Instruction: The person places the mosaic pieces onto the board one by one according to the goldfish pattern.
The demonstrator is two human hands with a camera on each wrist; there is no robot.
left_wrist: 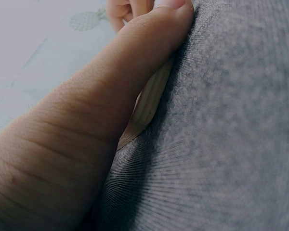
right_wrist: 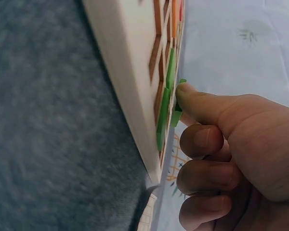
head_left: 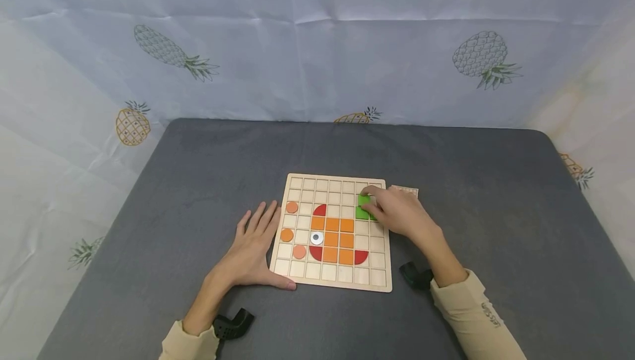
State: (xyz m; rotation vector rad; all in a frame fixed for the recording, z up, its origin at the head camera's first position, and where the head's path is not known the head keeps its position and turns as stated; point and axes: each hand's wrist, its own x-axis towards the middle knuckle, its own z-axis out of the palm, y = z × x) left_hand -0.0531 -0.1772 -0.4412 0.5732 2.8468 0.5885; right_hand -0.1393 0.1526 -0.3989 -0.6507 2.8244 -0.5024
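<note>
A square wooden grid board (head_left: 345,275) lies on the table under both hands. My left hand (head_left: 254,258) has its fingers spread along the board's left edge, the thumb at the near left corner. The left wrist view shows that thumb (left_wrist: 149,38) beside the board's edge (left_wrist: 151,96). At the board's far right, my right hand (head_left: 399,211) pinches a green tile (head_left: 364,199) between thumb and index finger. Two more green tiles (right_wrist: 162,120) sit in the grid close by. The right wrist view shows the thumb (right_wrist: 195,101) partly covering the pinched tile.
Orange square tiles (head_left: 332,239), red quarter-round pieces (head_left: 361,257), an eye disc (head_left: 316,237) and orange discs (head_left: 287,235) lie in the board's cells. A small gridded card (head_left: 409,189) shows behind the right hand. The grey table (head_left: 471,183) meets a pineapple-print curtain (head_left: 317,68).
</note>
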